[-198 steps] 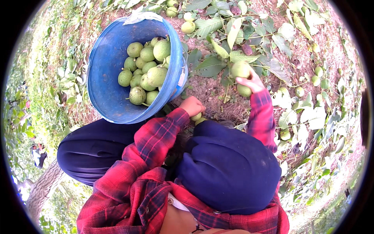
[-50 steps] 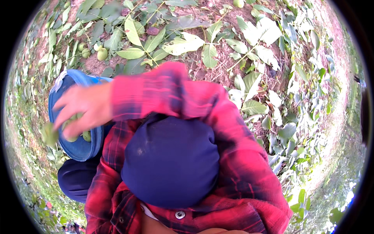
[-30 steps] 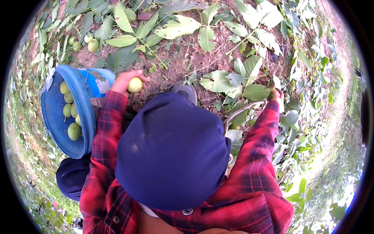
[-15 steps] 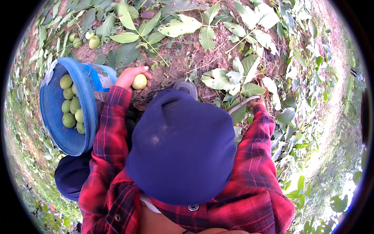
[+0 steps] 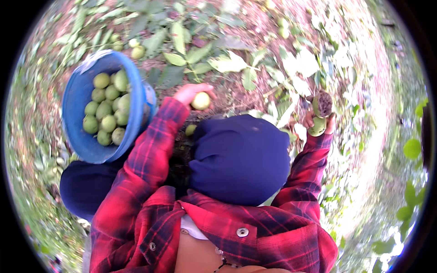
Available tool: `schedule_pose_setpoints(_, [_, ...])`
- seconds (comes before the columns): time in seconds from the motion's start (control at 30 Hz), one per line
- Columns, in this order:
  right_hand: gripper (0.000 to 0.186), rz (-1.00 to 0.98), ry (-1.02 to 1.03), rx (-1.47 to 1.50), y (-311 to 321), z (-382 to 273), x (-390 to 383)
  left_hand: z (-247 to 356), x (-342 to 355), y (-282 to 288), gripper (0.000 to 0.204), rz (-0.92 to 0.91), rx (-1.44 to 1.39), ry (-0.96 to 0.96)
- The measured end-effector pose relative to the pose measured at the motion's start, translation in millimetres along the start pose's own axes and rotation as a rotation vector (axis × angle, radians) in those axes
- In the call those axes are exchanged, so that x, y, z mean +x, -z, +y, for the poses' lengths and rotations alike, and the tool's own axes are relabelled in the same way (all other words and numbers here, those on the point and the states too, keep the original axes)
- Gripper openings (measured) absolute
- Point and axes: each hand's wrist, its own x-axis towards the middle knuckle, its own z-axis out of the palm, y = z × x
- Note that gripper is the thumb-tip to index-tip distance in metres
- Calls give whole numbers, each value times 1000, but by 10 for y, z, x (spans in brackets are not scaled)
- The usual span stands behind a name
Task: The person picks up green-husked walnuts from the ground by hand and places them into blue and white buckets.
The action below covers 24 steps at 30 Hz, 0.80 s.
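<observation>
My left hand (image 5: 185, 93) curls round a pale green walnut in its husk (image 5: 200, 101), just right of the blue bucket (image 5: 73, 132). Several green walnuts (image 5: 104, 109) lie inside that bucket, which leans with its mouth toward me. Out on the right, my right hand (image 5: 331, 123) is closed round green walnuts: a smooth one (image 5: 317, 128) sits between the fingers, and another with a dark, rotted-looking husk (image 5: 322, 104) rests against it. Motion blurs that side slightly. A further green walnut (image 5: 190, 130) lies on the ground by my knee (image 5: 241, 159).
Fallen leafy twigs (image 5: 227, 63) and dry litter cover the soil ahead. Loose green walnuts (image 5: 137, 52) lie beyond the bucket, with another (image 5: 283, 32) at the far right. My other knee (image 5: 88, 189) is below the bucket.
My right hand, earlier low among leaves by a curved stick-like piece, now is raised with walnuts in it. My left hand keeps its walnut. The view has shifted, showing more of the bucket's inside.
</observation>
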Motion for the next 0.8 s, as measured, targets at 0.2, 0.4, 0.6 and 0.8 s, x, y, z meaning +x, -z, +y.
schedule_pose_setpoints(0.2, [74,-475,-332,44,-1183,231,1240,137,-205,42,29,-24,-202,-156])
schedule_pose_setpoints(0.4, [64,-386,-448,196,-1786,727,1638,376,-511,42,40,-445,-583,-547])
schedule_pose_setpoints(0.6, [40,149,-411,60,-1875,833,1877,553,-801,-141,47,-535,-765,-672])
schedule_pose_setpoints(0.8, [45,-144,416,-597,-2573,822,1801,885,-1243,-190,56,-405,-435,-799])
